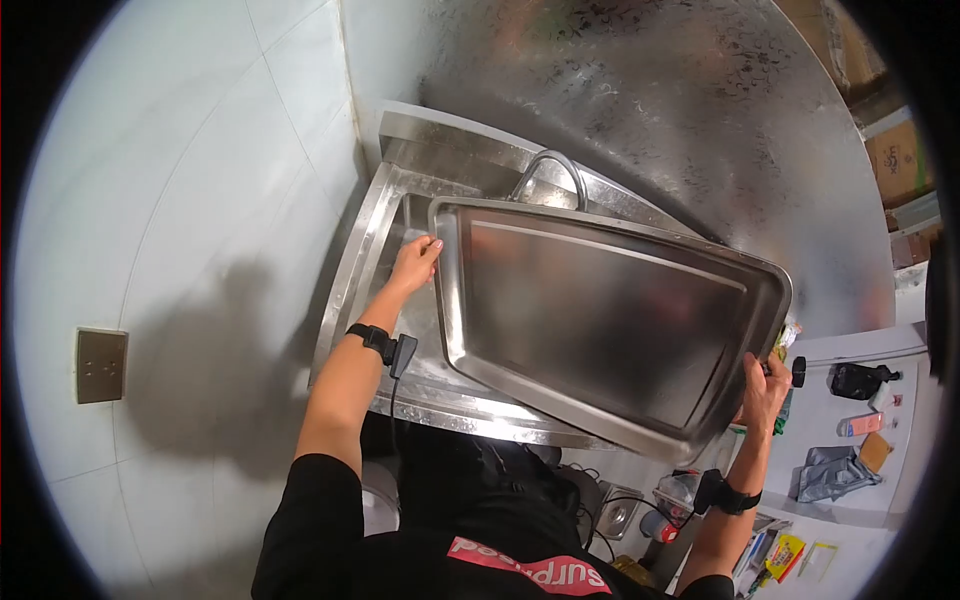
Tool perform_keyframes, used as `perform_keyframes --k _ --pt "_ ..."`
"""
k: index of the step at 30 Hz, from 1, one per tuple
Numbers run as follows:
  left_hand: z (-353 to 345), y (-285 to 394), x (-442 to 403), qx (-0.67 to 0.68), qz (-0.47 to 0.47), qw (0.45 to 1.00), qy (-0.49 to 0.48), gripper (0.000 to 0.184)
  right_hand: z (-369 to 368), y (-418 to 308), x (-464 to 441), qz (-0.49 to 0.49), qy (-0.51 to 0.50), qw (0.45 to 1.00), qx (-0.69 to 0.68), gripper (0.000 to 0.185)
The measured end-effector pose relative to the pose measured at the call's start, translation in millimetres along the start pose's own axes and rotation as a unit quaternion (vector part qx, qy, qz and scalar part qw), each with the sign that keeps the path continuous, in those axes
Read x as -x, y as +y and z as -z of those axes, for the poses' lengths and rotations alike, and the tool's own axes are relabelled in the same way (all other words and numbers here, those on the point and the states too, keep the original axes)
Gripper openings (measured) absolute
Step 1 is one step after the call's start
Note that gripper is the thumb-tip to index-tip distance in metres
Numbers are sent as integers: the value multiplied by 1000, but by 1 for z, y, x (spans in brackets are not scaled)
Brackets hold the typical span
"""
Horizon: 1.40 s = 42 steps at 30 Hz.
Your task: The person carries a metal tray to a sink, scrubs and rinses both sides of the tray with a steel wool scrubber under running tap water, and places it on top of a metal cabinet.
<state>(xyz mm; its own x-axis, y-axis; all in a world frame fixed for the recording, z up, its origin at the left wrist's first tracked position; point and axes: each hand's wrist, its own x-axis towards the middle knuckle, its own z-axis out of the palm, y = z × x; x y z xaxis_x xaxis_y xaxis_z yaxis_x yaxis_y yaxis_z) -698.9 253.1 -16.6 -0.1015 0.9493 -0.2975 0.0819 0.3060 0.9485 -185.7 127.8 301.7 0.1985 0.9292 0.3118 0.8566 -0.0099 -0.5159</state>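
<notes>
A large rectangular metal tray (pixel 600 320) with a raised rim is held over the sink, tilted so its inside faces me. My left hand (pixel 416 262) grips the tray's left edge near the upper corner, fingers behind the rim. On the right short side, my right hand (pixel 765 392) is closed around the rim, thumb toward the inside. Beneath and behind the tray is the stainless steel sink (pixel 350 290), its basin partly hidden. A curved faucet (pixel 555 165) rises just behind the tray's far edge.
White wall tiles with a socket plate (pixel 101 366) stand at the left. A metal wall panel (pixel 650 90) rises behind the sink. At the right, a white surface (pixel 850 350) bears a grey bag (pixel 838 475) and small items. Cardboard boxes (pixel 895 160) sit farther up.
</notes>
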Motion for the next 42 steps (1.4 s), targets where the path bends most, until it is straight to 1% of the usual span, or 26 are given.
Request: perform_keyframes --k 2,3,6,7,10,11,13,14,16,17,19,20,21,24,25,28,29,30,31,32,33,34,36,38,40,42 --pt "-12 -10 -6 63 11 998 0 33 6 9 1 -7 9 1000 17 21" --pt "-15 -14 -6 73 24 997 -16 31 5 12 2 7 17 1000 21 19" --pt "-34 -58 -7 163 26 984 -64 30 5 12 5 -25 10 1000 6 16" --pt "-44 -47 16 166 91 981 -31 29 6 16 5 -37 12 998 42 16" --pt "-59 -101 22 117 175 959 -191 33 6 29 5 -37 -6 999 28 21" --pt "-66 -113 17 58 126 977 -162 35 5 38 3 -48 -17 999 17 22" --pt "-76 -117 16 -63 28 992 -104 39 6 54 4 -75 -37 996 -2 23" --pt "-75 -119 15 -93 23 989 -111 41 6 62 7 -109 -37 993 -28 23" --pt "-59 -83 17 -156 9 980 -122 45 1 73 8 -175 -36 980 -84 23" --pt "-54 -74 22 -120 5 987 -110 44 -4 88 6 -192 -55 976 -83 24" --pt "-43 -54 26 -154 17 982 -106 41 -14 120 12 -235 -90 964 -81 26" --pt "-39 -43 27 -171 21 980 -104 40 -24 132 13 -262 -108 953 -104 27" --pt "-38 -33 30 -150 11 985 -85 33 -35 150 15 -280 -112 948 -99 27" --pt "-39 -29 26 -135 17 985 -106 32 -76 229 15 -318 -120 939 -59 33" --pt "-41 -31 26 -115 18 988 -100 33 -83 236 16 -330 -122 935 -41 36" --pt "-36 -45 20 -135 14 988 -77 31 -111 239 15 -331 -107 937 -29 39" --pt "-32 -27 27 -110 61 989 -74 28 -121 240 17 -312 -106 944 -30 36" --pt "-27 -22 29 -90 62 991 -77 29 -131 244 17 -294 -103 950 -30 32" --pt "-20 -19 31 -70 63 992 -80 29 -143 255 14 -281 -131 950 -49 34" --pt "-13 -10 35 -69 63 991 -91 32 -151 265 10 -266 -159 948 -68 38" --pt "-4 -20 35 -9 66 994 -88 34 -157 258 4 -252 -158 953 -60 37" --pt "5 -23 35 -1 58 994 -88 36 -167 243 -2 -238 -156 957 -52 36" --pt "23 -19 44 -8 110 991 -71 45 -187 232 -12 -210 -156 965 -35 35" --pt "39 -18 53 -7 124 992 -37 49 -214 235 -17 -169 -153 973 -33 36" --pt "45 -11 67 5 132 991 -17 52 -246 241 -25 -185 -190 964 -29 37" --pt "54 12 88 27 132 991 -10 52 -272 232 -27 -186 -207 958 -67 36"
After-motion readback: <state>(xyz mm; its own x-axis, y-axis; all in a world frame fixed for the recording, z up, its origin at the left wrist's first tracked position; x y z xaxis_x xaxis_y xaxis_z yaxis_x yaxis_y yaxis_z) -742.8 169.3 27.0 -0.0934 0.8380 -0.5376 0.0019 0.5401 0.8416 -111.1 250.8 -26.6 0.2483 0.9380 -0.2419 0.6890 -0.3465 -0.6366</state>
